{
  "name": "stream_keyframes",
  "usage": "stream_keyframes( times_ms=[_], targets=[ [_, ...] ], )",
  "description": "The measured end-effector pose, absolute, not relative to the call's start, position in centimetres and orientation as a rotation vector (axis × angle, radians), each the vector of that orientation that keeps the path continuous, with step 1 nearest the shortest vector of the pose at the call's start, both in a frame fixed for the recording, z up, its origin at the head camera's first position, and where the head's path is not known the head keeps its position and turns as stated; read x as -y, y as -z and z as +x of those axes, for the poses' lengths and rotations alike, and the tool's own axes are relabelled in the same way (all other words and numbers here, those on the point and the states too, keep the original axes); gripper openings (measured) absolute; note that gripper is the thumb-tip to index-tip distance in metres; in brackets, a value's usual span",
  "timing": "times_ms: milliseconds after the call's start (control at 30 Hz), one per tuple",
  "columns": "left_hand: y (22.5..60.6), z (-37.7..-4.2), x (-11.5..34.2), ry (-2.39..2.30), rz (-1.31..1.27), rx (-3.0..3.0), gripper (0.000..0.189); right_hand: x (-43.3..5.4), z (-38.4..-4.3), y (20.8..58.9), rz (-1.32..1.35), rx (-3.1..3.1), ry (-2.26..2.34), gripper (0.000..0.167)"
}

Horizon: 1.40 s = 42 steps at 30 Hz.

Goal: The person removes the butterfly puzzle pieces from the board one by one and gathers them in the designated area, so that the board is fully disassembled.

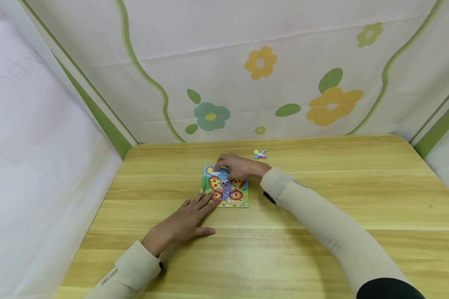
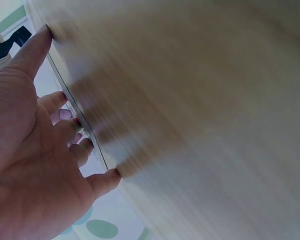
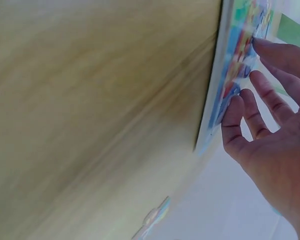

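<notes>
Rightward from the fingers of the right hand [image 1: 236,167], bent and spread over the puzzle [image 1: 226,192], lies a loose piece [image 1: 260,154]; left hand [image 1: 183,224] farther off, fingers straight.

A right hand [image 1: 237,167] covers a butterfly board's [image 1: 236,205] far-right corner, a left hand [image 1: 187,218] its near-left one; near-right lettering is too small to read, as is the design of a loose piece [image 1: 260,154] near the table's [image 1: 284,257] far edge. Sleeves [image 1: 329,226] run out of frame.
</notes>
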<state>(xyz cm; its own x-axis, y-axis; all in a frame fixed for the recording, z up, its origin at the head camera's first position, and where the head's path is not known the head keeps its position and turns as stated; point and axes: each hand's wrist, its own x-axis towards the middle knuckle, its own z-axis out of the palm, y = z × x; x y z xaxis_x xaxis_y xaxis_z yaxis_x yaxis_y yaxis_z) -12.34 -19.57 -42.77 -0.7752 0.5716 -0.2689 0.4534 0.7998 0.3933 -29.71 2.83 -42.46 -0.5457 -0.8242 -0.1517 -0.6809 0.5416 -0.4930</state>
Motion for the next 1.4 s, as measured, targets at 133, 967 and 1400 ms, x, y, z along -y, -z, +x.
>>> stream_keyframes(
  times_ms=[133,967,1400],
  targets=[
    [42.91,-12.38,19.51,-0.425,0.762,-2.607,0.082,-2.75,-29.71,41.95,-1.227,-2.393,0.507,0.054],
    [42.85,-12.40,19.57,-0.441,0.760,-2.613,0.083,-2.61,-29.80,41.69,-1.170,-2.374,0.521,0.051],
    [42.95,-12.44,19.54,-0.431,0.759,-2.615,0.083,-2.77,-29.75,42.18,-1.188,-2.389,0.530,0.051]
  ],
)
